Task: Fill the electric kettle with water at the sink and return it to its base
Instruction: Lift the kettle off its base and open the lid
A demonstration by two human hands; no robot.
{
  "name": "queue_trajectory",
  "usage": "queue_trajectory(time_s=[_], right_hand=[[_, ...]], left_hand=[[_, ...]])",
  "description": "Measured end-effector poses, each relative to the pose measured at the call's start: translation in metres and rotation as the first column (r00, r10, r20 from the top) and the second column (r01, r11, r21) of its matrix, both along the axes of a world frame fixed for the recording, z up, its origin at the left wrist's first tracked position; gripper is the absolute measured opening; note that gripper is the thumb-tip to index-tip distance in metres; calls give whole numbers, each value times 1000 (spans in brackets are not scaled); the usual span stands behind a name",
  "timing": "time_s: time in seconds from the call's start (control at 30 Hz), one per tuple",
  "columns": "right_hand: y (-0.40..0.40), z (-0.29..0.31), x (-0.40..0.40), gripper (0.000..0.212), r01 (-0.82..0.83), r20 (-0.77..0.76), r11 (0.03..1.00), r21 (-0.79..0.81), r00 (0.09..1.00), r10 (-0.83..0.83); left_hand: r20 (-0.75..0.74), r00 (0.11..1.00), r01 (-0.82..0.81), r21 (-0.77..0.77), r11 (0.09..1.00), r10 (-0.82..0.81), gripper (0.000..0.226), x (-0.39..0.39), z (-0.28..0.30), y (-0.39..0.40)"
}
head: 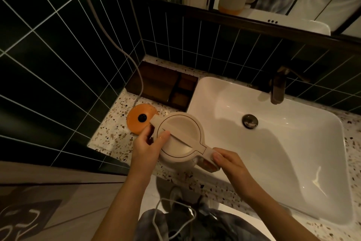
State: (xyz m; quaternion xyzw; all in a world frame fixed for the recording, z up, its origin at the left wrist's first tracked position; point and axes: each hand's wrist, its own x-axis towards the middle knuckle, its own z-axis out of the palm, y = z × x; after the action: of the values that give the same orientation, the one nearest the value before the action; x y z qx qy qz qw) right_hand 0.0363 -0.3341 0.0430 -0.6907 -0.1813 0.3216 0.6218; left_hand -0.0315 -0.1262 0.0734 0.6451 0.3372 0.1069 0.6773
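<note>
The person's right hand is gripping the handle of the cream plastic electric kettle, while the left hand is clasping its spout side, thumb lying on the closed lid. The kettle is hovering over the speckled terrazzo counter, between the round orange base and the white rectangular sink. A dark tap is standing behind. No lettering is legible, possibly owing to dimness.

One kettle, one base, one sink, two hands.
</note>
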Motion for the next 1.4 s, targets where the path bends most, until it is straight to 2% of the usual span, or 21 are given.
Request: queue_trajectory(time_s=[0.17, 0.3, 0.37, 0.57, 0.7, 0.9, 1.13, 1.27, 1.4], right_hand=[[-2, 1, 1, 51, -12, 8, 999, -34, 1000, 12], [-1, 1, 1, 47, -4, 14, 999, -40, 1000, 5], [0, 2, 1, 46, -7, 18, 999, -38, 1000, 8], [2, 5, 2, 43, -4, 11, 1000, 4, 1000, 4], [3, 5, 3, 47, -11, 19, 1000, 16, 1000, 11], [0, 2, 5, 49, -3, 27, 1000, 19, 1000, 3], [11, 0, 0, 51, 45, 13, 999, 18, 999, -46], [10, -3, 1, 51, 56, 14, 998, 0, 998, -56], [11, -1, 0, 51, 98, 40, 995, -35, 995, -96]], left_hand=[[17, 1000, 14, 60, 998, -15, 32, -4, 7, -8], [-7, 1000, -12, 108, 994, 12, 70, -8, 12, -9], [-3, 1000, -22, 182, 983, 23, 77, -9, 17, -9], [53, 998, 15, 425, 905, -42, 56, -9, 29, -16], [108, 993, 4, 443, 897, -57, 37, -10, 39, -29], [181, 981, -46, 559, 828, -67, 30, -6, 48, -40], [256, 936, -14, 715, 699, -242, 37, -9, 54, -47], [300, 909, -3, 699, 716, -289, 40, -9, 53, -51], [319, 874, 109, 606, 788, -366, 40, -8, 54, -37]])
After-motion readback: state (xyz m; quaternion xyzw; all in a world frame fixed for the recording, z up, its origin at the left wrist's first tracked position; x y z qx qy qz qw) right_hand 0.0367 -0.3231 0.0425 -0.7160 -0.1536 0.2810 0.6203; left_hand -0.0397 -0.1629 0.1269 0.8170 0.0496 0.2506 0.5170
